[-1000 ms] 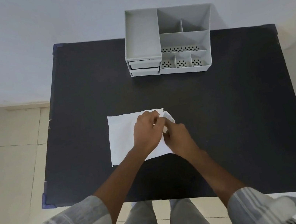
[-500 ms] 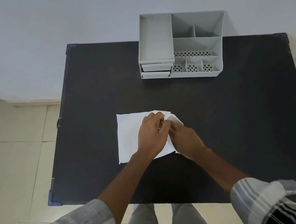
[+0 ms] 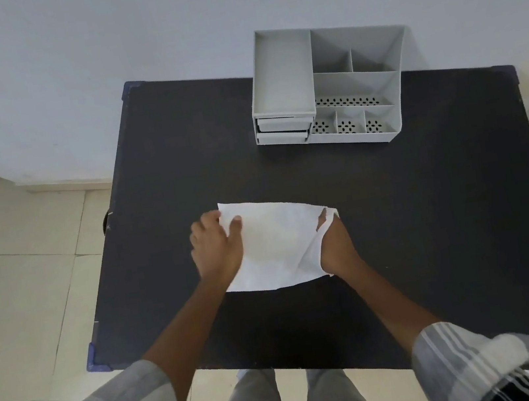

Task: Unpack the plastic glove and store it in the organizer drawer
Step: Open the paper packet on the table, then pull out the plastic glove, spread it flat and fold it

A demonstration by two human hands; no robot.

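One black table (image 3: 430,208), tiled floor (image 3: 18,274)

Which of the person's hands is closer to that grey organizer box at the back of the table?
The right hand. It grips the white packet's right edge, almost straight below the organizer. The left hand holds the packet's left edge, further off to the organizer's left.

Black table against a pale wall

The table (image 3: 430,208) has blue corners; cream floor tiles (image 3: 21,291) lie around it.
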